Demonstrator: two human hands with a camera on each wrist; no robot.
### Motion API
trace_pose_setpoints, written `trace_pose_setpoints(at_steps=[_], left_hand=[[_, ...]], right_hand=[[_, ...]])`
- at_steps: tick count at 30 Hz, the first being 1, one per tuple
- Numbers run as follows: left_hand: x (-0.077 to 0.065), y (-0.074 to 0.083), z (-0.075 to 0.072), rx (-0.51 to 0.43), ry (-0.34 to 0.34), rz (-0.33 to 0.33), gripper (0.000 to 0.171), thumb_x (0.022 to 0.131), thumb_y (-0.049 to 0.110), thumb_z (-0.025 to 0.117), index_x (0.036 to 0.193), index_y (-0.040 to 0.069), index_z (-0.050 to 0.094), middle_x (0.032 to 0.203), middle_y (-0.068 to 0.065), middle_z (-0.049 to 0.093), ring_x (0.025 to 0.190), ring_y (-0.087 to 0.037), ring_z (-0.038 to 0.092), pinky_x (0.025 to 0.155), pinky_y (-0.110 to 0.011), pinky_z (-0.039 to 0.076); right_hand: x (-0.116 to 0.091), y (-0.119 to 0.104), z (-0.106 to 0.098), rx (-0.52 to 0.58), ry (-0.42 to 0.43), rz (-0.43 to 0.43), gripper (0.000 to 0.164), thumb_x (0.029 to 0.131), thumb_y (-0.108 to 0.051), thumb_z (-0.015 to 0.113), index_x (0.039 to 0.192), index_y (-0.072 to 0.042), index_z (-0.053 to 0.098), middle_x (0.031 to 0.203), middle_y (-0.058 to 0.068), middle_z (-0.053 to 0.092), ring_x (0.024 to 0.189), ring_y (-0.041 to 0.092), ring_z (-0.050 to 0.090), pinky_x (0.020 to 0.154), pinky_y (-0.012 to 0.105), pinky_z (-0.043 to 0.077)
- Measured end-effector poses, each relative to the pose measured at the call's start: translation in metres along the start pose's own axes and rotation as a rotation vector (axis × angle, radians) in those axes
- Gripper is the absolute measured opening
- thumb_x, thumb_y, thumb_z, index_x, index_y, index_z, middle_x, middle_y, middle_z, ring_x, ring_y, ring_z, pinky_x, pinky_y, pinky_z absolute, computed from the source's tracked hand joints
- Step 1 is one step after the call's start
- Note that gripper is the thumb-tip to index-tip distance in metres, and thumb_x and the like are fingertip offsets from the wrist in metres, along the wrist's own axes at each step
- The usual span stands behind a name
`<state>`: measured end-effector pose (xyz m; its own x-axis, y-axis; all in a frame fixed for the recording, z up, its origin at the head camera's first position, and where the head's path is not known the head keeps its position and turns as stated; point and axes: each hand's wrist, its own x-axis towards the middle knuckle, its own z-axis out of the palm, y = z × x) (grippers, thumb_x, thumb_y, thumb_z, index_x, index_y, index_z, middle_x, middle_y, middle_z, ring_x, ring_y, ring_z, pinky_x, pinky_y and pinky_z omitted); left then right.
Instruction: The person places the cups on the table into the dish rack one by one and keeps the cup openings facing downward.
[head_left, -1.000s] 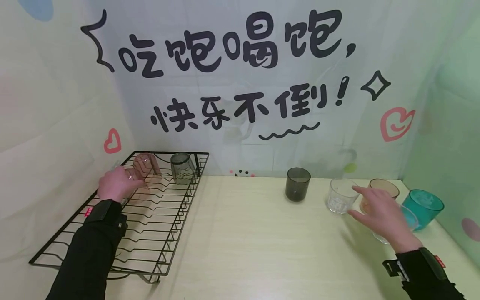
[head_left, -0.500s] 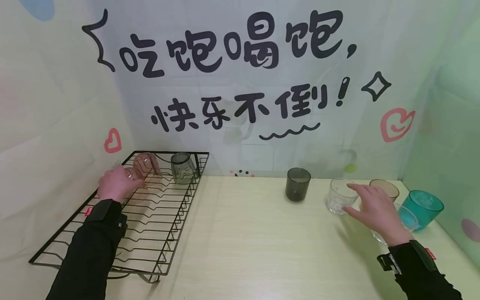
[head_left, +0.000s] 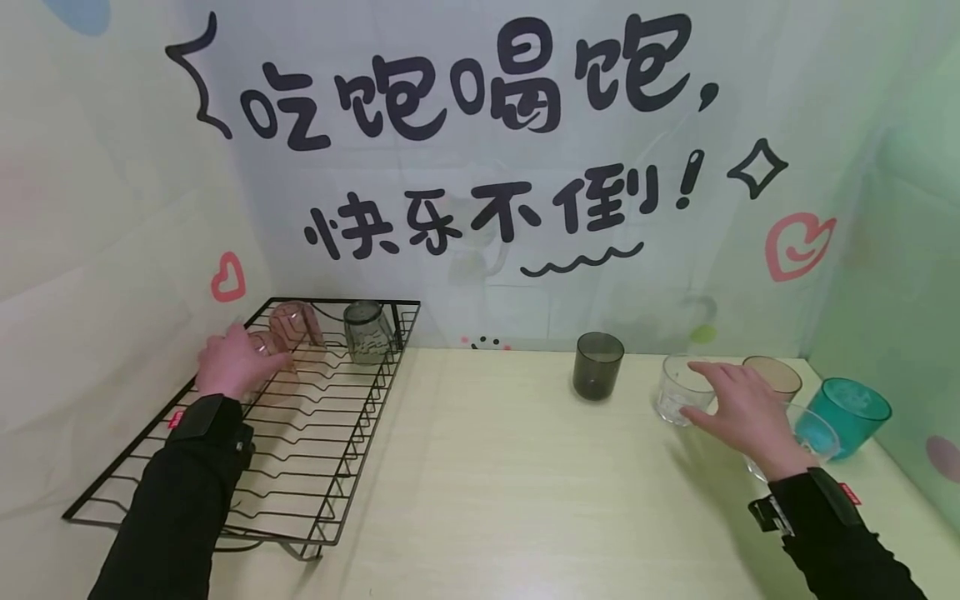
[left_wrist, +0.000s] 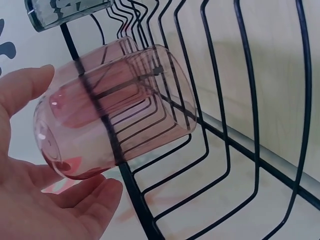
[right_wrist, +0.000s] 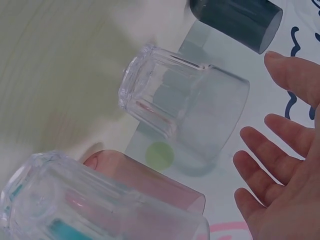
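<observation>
On the black wire rack, my left hand has its thumb and fingers curved around the base of an upside-down pink glass. A second pink glass stands just behind it, partly overlapped in the left wrist view. Over at the right, my right hand hovers with thumb and fingers spread. Nearest to it is an upright clear glass, apart from the fingers in the right wrist view. Another clear glass stands below the hand and is partly hidden by it in the head view.
A grey-green glass sits upside down at the rack's far right. On the table stand a dark grey cup, an amber glass and a teal glass. Fabric walls enclose the back and sides.
My right hand has moved slightly left, bringing its thumb and index finger nearer to the clear glass. The left hand stays at the pink glass.
</observation>
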<state>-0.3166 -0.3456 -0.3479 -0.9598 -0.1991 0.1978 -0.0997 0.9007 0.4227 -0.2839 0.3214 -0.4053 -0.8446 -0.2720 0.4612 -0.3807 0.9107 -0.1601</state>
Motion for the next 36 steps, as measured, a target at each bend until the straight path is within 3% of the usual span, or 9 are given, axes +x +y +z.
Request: trace_pose_setpoints(at_steps=[3,9,13,21,28,32,36], left_hand=[[0.000,0.001,-0.001,-0.002,0.001,-0.002,0.096,0.085,0.048,0.070,0.138,-0.022,0.029,0.121,-0.051,0.034,0.109,-0.064,0.034,0.084,-0.070,0.037],[0.000,0.006,-0.004,0.003,0.083,0.052,0.081,0.087,0.050,0.067,0.120,-0.019,0.040,0.110,-0.041,0.040,0.102,-0.057,0.036,0.081,-0.067,0.036],[0.000,0.010,-0.006,-0.003,0.075,0.084,0.082,0.087,0.053,0.067,0.124,-0.016,0.040,0.113,-0.042,0.040,0.105,-0.059,0.036,0.081,-0.068,0.036],[0.000,0.015,-0.009,-0.010,0.053,0.084,0.087,0.087,0.053,0.067,0.130,-0.017,0.038,0.120,-0.045,0.037,0.111,-0.061,0.034,0.083,-0.069,0.036],[-0.002,0.029,-0.012,0.012,0.039,0.072,0.101,0.086,0.057,0.067,0.146,-0.014,0.027,0.132,-0.047,0.031,0.120,-0.062,0.031,0.082,-0.075,0.037],[-0.006,0.041,-0.012,0.005,0.064,0.113,0.105,0.085,0.058,0.068,0.148,-0.013,0.024,0.135,-0.046,0.032,0.122,-0.061,0.032,0.087,-0.075,0.036],[-0.009,0.050,-0.012,-0.001,0.072,0.150,0.099,0.084,0.051,0.072,0.145,-0.014,0.030,0.131,-0.045,0.037,0.120,-0.059,0.035,0.091,-0.072,0.037]], right_hand=[[0.001,-0.001,0.001,-0.001,-0.018,0.007,0.068,0.075,-0.024,0.086,0.131,0.003,0.056,0.119,0.029,0.061,0.106,0.049,0.053,0.089,0.063,0.042],[0.006,-0.001,0.005,0.016,-0.053,0.025,0.070,0.078,-0.025,0.084,0.133,0.004,0.054,0.124,0.030,0.059,0.112,0.050,0.050,0.095,0.065,0.038],[0.008,0.000,0.008,0.015,-0.069,0.035,0.069,0.079,-0.024,0.083,0.134,0.005,0.053,0.125,0.031,0.058,0.114,0.051,0.049,0.096,0.065,0.037],[0.011,-0.001,0.012,0.002,-0.092,0.050,0.069,0.078,-0.023,0.083,0.133,0.005,0.053,0.124,0.031,0.058,0.113,0.051,0.049,0.096,0.065,0.039],[0.012,-0.002,0.013,-0.014,-0.093,0.037,0.069,0.078,-0.022,0.083,0.134,0.005,0.052,0.124,0.031,0.057,0.114,0.051,0.049,0.098,0.064,0.038],[0.012,-0.001,0.014,-0.026,-0.081,0.024,0.070,0.077,-0.021,0.084,0.133,0.005,0.052,0.123,0.032,0.058,0.113,0.051,0.049,0.098,0.064,0.037],[0.011,0.000,0.016,-0.036,-0.086,0.024,0.070,0.077,-0.022,0.084,0.133,0.006,0.053,0.122,0.032,0.058,0.113,0.051,0.049,0.098,0.064,0.037]])
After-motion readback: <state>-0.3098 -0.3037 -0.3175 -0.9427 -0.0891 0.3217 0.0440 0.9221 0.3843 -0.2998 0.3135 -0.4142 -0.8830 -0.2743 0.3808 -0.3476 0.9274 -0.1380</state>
